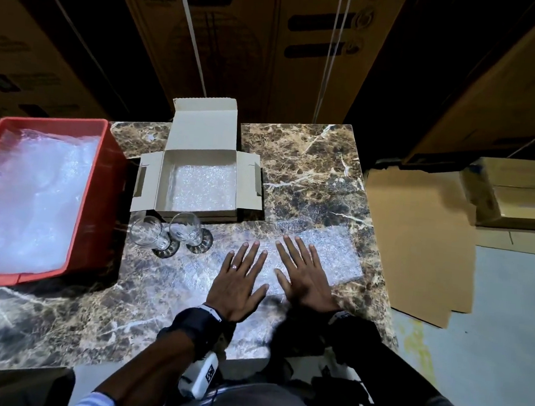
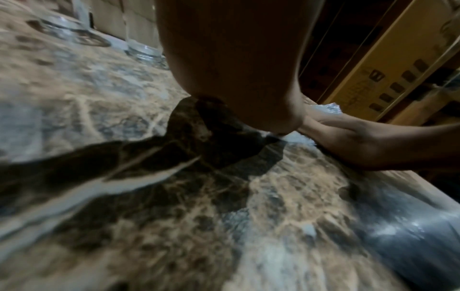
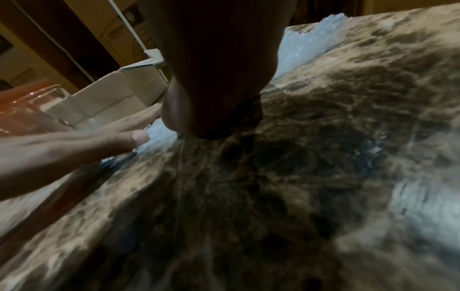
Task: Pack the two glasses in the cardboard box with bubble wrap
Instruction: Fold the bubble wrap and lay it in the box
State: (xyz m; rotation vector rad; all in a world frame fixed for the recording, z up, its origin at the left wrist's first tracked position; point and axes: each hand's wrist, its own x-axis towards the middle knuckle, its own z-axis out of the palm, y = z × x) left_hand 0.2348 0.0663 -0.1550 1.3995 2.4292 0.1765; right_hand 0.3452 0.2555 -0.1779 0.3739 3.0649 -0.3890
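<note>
We had both hands, left (image 1: 241, 277) and right (image 1: 303, 276), flat and released on the wrap (image 1: 329, 255) spread over the surface, the glasses (image 1: 167, 235) just left of them beside the lined box (image 1: 197, 178); next, probably, a glass onto the wrap.

A brown marbled surface (image 1: 310, 174) with pale veins fills the middle. Tall cartons (image 1: 256, 41) stand in dim light along the far side. To the right, flat cardboard sheets (image 1: 417, 240) and small stacked boxes (image 1: 516, 193) lie on a pale grey floor (image 1: 489, 332).
</note>
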